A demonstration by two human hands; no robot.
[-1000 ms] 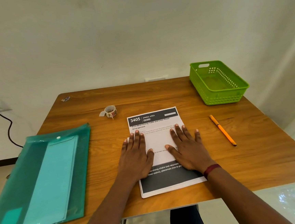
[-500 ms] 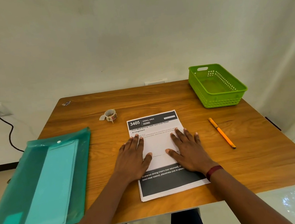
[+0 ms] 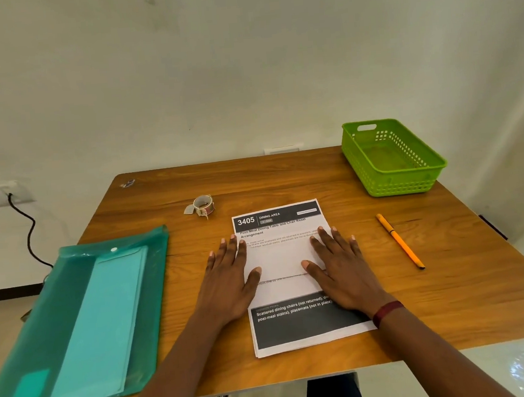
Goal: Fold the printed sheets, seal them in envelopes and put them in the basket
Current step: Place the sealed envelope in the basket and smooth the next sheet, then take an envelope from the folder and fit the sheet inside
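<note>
Printed sheets [image 3: 278,260] stacked on the table [image 3: 284,180], top one seemingly part-folded, pinned under left hand [image 3: 230,280] and right hand [image 3: 343,270], both flat, fingers straight, clasping nothing, with danger of a crooked crease or skidding stack from uneven pressing.

Head-worn, forward and down (wide-angle)

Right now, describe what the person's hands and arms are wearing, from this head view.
Both hands are bare: no gloves, rings or watch show on the left hand or the right hand. The only thing worn is a narrow maroon wristband around the right wrist. No sleeve shows on the left forearm or the right forearm.
</note>
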